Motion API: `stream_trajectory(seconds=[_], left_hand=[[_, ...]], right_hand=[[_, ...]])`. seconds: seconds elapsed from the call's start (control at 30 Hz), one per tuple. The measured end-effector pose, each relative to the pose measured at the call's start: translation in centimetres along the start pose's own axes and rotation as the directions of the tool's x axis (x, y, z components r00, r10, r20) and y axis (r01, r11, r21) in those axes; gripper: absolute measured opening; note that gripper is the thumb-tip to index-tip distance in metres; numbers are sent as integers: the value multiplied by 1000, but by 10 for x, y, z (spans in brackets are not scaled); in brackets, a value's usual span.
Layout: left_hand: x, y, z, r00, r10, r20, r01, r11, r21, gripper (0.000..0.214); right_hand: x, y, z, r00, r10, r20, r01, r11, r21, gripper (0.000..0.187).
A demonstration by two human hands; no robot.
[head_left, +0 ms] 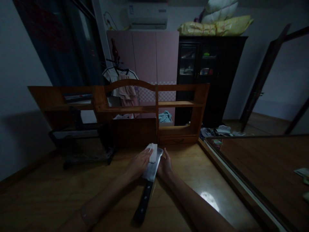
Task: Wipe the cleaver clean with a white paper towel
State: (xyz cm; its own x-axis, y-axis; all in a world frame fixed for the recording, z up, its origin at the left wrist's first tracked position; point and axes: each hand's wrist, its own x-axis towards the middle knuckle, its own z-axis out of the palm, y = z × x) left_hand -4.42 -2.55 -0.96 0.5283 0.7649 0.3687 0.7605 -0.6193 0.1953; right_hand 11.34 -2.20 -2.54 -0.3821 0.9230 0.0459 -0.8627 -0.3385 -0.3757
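Note:
A large cleaver lies on the wooden desk, its broad steel blade pointing away from me and its black handle toward me. My left hand presses a white folded tissue onto the far part of the blade, fingers stretched flat over it. My right hand rests against the blade's right edge, fingers extended and steadying it.
A low wooden desk shelf stands just beyond the cleaver. A second dark table adjoins on the right. Behind are a pink wardrobe, a dark cabinet topped with bedding, and clothes on hangers.

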Motion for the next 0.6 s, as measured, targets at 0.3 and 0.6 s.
stream_trajectory(seconds=[0.3,0.6], left_hand=[[-23,35,-13,939,242,243,-210,966,-152,49],[-45,4,-25,963,164,214,-110,964,-241,47]], right_hand=[[0,-4,-8,980,96,-172,-110,991,-74,49],[1,-1,-4,995,40,-88,-41,999,-6,44]])
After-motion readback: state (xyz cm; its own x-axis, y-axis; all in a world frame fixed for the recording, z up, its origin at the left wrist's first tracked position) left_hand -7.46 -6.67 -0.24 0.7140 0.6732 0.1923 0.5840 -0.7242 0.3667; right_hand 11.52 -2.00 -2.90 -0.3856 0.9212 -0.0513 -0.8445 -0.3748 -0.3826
